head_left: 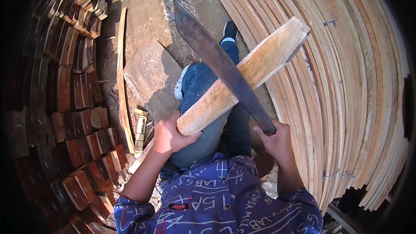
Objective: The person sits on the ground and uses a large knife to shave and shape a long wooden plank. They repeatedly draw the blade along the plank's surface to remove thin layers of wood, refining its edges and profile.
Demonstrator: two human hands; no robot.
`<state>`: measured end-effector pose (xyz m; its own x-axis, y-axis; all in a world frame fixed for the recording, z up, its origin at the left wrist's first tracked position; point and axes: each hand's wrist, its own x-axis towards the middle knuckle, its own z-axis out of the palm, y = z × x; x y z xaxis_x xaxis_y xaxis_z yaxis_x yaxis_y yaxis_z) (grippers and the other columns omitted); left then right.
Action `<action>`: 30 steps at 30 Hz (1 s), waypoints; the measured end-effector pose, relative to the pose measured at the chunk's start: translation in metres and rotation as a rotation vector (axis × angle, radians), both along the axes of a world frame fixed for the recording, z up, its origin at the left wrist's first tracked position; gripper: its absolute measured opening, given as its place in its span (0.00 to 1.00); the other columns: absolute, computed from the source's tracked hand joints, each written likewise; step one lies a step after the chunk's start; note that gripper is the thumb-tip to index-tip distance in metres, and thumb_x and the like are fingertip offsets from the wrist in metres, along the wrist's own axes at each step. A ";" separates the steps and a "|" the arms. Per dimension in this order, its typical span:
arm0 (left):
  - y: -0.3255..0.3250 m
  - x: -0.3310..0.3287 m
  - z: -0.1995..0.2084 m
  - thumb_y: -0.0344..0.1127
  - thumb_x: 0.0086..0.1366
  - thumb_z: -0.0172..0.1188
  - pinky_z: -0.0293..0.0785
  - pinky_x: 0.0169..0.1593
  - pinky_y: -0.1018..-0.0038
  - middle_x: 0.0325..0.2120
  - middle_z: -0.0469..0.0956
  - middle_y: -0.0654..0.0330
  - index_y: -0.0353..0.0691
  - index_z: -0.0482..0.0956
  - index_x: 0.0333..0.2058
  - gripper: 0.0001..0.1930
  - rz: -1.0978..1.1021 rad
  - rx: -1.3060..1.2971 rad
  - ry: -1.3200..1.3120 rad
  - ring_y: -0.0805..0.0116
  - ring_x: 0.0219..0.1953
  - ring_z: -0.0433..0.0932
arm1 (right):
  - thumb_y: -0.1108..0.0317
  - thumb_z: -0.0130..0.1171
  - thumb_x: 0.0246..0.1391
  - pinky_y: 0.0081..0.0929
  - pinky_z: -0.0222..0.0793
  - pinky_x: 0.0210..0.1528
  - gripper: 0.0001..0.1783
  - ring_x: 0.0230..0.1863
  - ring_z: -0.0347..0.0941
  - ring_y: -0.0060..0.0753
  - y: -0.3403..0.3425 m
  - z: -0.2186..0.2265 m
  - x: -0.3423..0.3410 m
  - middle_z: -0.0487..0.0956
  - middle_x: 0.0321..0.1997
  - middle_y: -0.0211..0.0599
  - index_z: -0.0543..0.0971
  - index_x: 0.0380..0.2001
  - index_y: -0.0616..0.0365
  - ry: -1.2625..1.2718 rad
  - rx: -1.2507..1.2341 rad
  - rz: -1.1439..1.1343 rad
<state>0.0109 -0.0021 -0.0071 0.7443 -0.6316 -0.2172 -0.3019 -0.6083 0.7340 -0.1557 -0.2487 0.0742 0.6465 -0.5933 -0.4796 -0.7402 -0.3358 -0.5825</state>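
A: What sits lowest in the frame?
B: A blue long-sleeved shirt with white and red markings (199, 195), at bottom centre. Above it, the left hand (170, 133) is just left of centre and the right hand (277, 141) right of centre.
A: How are their fingers?
B: The left ones grasp the rounded lower end of a long, pale tan wooden piece (208, 106), thumb on its near edge. The right ones are wrapped around the handle end of a long, dark metal machete (212, 58).
A: Where are those 2 things?
B: Mid-frame, crossing in an X. The wood slants toward the upper right; the blade passes over it toward the upper left. I can't tell whether they touch.
A: And beyond?
B: Blue denim trousers (197, 82) below them, with 2 shoes further up. Left of centre, a flat grey-brown slab (151, 78) lies on the ground. Dark reddish-brown timber stacks (78, 151) fill the left side, long pale wooden planks (346, 86) the right. Pale wood shavings (177, 0) lie at top centre.
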 end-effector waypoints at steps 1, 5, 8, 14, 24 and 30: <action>-0.001 0.000 -0.001 0.57 0.39 0.73 0.78 0.34 0.59 0.23 0.80 0.44 0.36 0.76 0.28 0.29 0.006 -0.006 0.002 0.46 0.29 0.82 | 0.63 0.70 0.50 0.26 0.71 0.29 0.17 0.23 0.78 0.27 -0.002 0.002 -0.001 0.81 0.22 0.47 0.81 0.35 0.68 -0.128 -0.056 0.027; 0.002 -0.001 -0.004 0.57 0.40 0.73 0.78 0.34 0.59 0.23 0.80 0.44 0.36 0.76 0.28 0.29 0.017 0.010 0.008 0.46 0.29 0.82 | 0.63 0.70 0.51 0.24 0.73 0.33 0.18 0.27 0.79 0.23 -0.011 0.001 0.002 0.83 0.26 0.43 0.81 0.38 0.68 -0.271 0.030 -0.213; -0.003 0.000 0.001 0.57 0.39 0.73 0.78 0.34 0.59 0.23 0.80 0.44 0.36 0.76 0.28 0.29 0.008 0.005 0.010 0.46 0.29 0.82 | 0.63 0.69 0.51 0.25 0.72 0.31 0.17 0.26 0.79 0.26 -0.003 -0.010 -0.005 0.82 0.25 0.43 0.81 0.37 0.68 -0.111 0.021 -0.058; -0.001 -0.002 -0.004 0.56 0.39 0.73 0.78 0.34 0.59 0.23 0.80 0.44 0.35 0.76 0.28 0.29 0.017 -0.014 0.010 0.45 0.29 0.82 | 0.62 0.70 0.51 0.25 0.70 0.29 0.17 0.25 0.78 0.25 -0.004 0.001 0.000 0.81 0.22 0.44 0.81 0.35 0.67 -0.136 -0.017 -0.065; 0.000 -0.001 -0.001 0.50 0.39 0.73 0.78 0.37 0.63 0.26 0.81 0.45 0.34 0.79 0.35 0.28 0.000 0.040 0.026 0.49 0.31 0.83 | 0.68 0.70 0.49 0.26 0.71 0.31 0.14 0.26 0.74 0.21 -0.006 -0.008 -0.005 0.81 0.23 0.35 0.81 0.36 0.67 -0.139 0.030 -0.109; -0.003 -0.001 0.003 0.57 0.40 0.72 0.78 0.34 0.59 0.24 0.80 0.44 0.36 0.76 0.29 0.29 0.007 0.009 0.000 0.46 0.30 0.82 | 0.67 0.71 0.48 0.26 0.71 0.31 0.17 0.27 0.77 0.23 -0.019 -0.005 -0.003 0.82 0.25 0.38 0.81 0.39 0.66 -0.118 0.164 -0.332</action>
<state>0.0104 -0.0053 -0.0043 0.7484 -0.6247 -0.2231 -0.2978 -0.6169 0.7285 -0.1592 -0.2678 0.0691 0.4882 -0.7015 -0.5192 -0.7180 0.0154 -0.6959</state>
